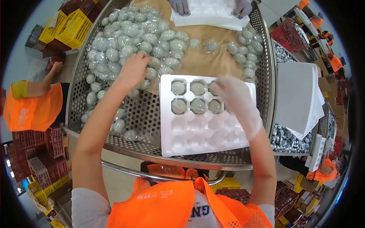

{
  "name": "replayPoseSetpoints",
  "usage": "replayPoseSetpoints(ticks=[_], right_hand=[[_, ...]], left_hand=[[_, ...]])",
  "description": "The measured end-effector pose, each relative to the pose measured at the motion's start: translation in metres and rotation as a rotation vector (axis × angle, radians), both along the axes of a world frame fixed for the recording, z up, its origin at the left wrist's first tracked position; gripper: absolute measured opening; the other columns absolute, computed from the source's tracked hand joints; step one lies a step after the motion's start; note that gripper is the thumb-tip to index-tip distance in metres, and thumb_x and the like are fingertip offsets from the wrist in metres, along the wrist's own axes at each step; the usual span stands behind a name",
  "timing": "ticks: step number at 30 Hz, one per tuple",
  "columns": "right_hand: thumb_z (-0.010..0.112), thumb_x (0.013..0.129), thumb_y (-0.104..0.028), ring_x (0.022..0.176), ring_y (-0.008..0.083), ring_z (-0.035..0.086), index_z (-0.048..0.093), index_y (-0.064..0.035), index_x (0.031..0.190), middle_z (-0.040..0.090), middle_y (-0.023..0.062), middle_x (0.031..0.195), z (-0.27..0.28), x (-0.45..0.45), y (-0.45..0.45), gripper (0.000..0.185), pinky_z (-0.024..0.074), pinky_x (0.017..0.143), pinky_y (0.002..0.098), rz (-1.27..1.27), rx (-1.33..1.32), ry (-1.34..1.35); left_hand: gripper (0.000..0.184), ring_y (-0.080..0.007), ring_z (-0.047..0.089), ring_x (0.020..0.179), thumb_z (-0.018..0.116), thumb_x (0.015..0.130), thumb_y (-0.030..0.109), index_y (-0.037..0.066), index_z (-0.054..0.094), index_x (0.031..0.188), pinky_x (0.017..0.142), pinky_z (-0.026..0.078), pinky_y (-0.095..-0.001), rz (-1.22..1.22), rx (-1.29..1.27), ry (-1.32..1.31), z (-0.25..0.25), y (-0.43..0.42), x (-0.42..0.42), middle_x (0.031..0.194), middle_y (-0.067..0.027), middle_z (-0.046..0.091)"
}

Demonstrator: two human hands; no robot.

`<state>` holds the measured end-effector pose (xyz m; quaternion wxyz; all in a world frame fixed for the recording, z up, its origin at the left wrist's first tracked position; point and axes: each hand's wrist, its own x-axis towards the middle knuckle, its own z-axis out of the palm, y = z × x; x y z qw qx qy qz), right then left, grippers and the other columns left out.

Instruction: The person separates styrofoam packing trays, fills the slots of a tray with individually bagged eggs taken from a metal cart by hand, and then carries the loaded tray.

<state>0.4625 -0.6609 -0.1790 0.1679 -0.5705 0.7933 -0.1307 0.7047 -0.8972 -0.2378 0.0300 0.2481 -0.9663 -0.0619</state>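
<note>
My left hand (134, 67) reaches over a pile of pale green eggs (129, 30) in clear wrap, its bent fingers closed at an egg (153, 63). In front of me a white foam tray (166, 125) lies on the metal cart. Eggs sit in its two far rows; the nearer compartments that show hold none. My right hand (235, 95), which looks whitish and is smeared by motion, is over the tray's right part. Its fingertips are at an egg (213, 88) in the far row, and the hand hides the compartments on that side.
The cart has a perforated metal rim (78, 87). Across from me, a co-worker's gloved hands (179, 7) hold another white foam tray (209, 23). More wrapped eggs (249, 57) lie at the right. White sheets (296, 95) rest on a neighbouring cart. A person in an orange vest (36, 106) is at left.
</note>
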Motion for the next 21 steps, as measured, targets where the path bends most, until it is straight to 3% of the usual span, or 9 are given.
replayPoseSetpoints(ticks=[2, 5, 7, 11, 13, 16, 17, 19, 21], right_hand=[[0.067, 0.084, -0.028, 0.087, 0.0327, 0.065, 0.068, -0.0093, 0.101, 0.066, 0.017, 0.089, -0.043, -0.003, -0.057, 0.025, 0.0515, 0.075, 0.0434, 0.085, -0.293, 0.107], [0.069, 0.082, -0.024, 0.094, 0.0331, 0.065, 0.065, -0.0109, 0.104, 0.063, 0.0155, 0.102, -0.055, 0.022, -0.148, 0.027, 0.0525, 0.08, 0.0432, 0.102, -0.258, 0.252], [0.071, 0.08, -0.025, 0.096, 0.0353, 0.063, 0.062, -0.0124, 0.112, 0.061, 0.0156, 0.112, -0.077, 0.022, -0.187, 0.035, 0.0516, 0.083, 0.0436, 0.097, -0.173, 0.242], [0.075, 0.077, -0.022, 0.099, 0.0352, 0.064, 0.061, -0.0111, 0.119, 0.061, 0.0176, 0.12, -0.101, -0.006, -0.196, 0.046, 0.0522, 0.086, 0.0403, 0.107, -0.25, -0.035], [0.077, 0.077, -0.03, 0.096, 0.0305, 0.066, 0.059, -0.0058, 0.122, 0.067, 0.0184, 0.107, -0.056, -0.008, -0.151, 0.054, 0.0523, 0.085, 0.0361, -0.111, -0.342, -0.375], [0.076, 0.081, -0.021, 0.098, 0.0207, 0.065, 0.065, 0.001, 0.117, 0.069, 0.0157, 0.105, 0.021, -0.045, -0.037, 0.044, 0.0502, 0.086, 0.0328, -0.088, -0.348, -0.494], [0.075, 0.081, -0.023, 0.102, 0.0193, 0.064, 0.063, -0.0009, 0.122, 0.069, 0.0153, 0.105, 0.03, -0.062, 0.0, 0.048, 0.0493, 0.087, 0.0321, -0.072, -0.181, -0.232], [0.071, 0.082, -0.021, 0.096, 0.0266, 0.067, 0.065, -0.001, 0.115, 0.068, 0.0165, 0.104, 0.056, -0.054, 0.06, 0.039, 0.0511, 0.084, 0.0351, -0.385, 0.032, -0.316], [0.069, 0.083, -0.021, 0.09, 0.032, 0.067, 0.065, -0.0018, 0.108, 0.068, 0.017, 0.103, 0.04, -0.051, 0.083, 0.031, 0.0522, 0.081, 0.0379, -0.374, 0.136, -0.085]], left_hand=[[0.046, -0.0354, 0.055, 0.114, 0.07, 0.076, 0.009, 0.003, 0.061, 0.121, 0.097, 0.048, -0.0417, -0.021, -0.067, -0.096, -0.03, -0.001, -0.001, 0.133, -0.0188, 0.051], [0.069, -0.0393, 0.046, 0.124, 0.071, 0.07, 0.003, -0.001, 0.047, 0.135, 0.101, 0.045, -0.0425, 0.042, -0.067, -0.13, -0.058, 0.036, 0.002, 0.15, -0.0268, 0.029], [0.059, -0.0354, 0.05, 0.118, 0.069, 0.076, 0.011, 0.003, 0.051, 0.132, 0.094, 0.049, -0.0395, 0.023, -0.35, -0.061, -0.082, 0.032, 0.004, 0.141, -0.0213, 0.041], [0.048, -0.0351, 0.051, 0.11, 0.07, 0.073, 0.008, 0.005, 0.055, 0.118, 0.09, 0.049, -0.0415, 0.141, -0.049, -0.011, -0.066, 0.021, -0.002, 0.122, -0.0181, 0.049], [0.043, -0.0348, 0.052, 0.106, 0.069, 0.072, 0.006, 0.005, 0.056, 0.113, 0.088, 0.049, -0.042, 0.143, -0.064, 0.068, -0.061, 0.029, 0.001, 0.112, -0.0168, 0.05], [0.047, -0.0365, 0.052, 0.103, 0.072, 0.068, 0.005, 0.006, 0.055, 0.112, 0.088, 0.048, -0.043, 0.192, -0.038, 0.102, -0.077, 0.029, -0.001, 0.113, -0.0174, 0.051], [0.048, -0.0373, 0.052, 0.102, 0.073, 0.068, 0.005, 0.006, 0.055, 0.112, 0.088, 0.047, -0.0433, 0.189, -0.031, 0.107, -0.073, 0.025, -0.003, 0.114, -0.0177, 0.05], [0.046, -0.0359, 0.053, 0.104, 0.076, 0.07, 0.011, 0.006, 0.056, 0.111, 0.087, 0.047, -0.0426, 0.179, 0.03, 0.11, -0.062, 0.023, -0.002, 0.11, -0.0159, 0.054], [0.044, -0.036, 0.053, 0.104, 0.076, 0.072, 0.014, 0.006, 0.056, 0.111, 0.088, 0.047, -0.0428, 0.158, 0.125, 0.148, -0.059, 0.02, -0.003, 0.108, -0.0158, 0.056]])
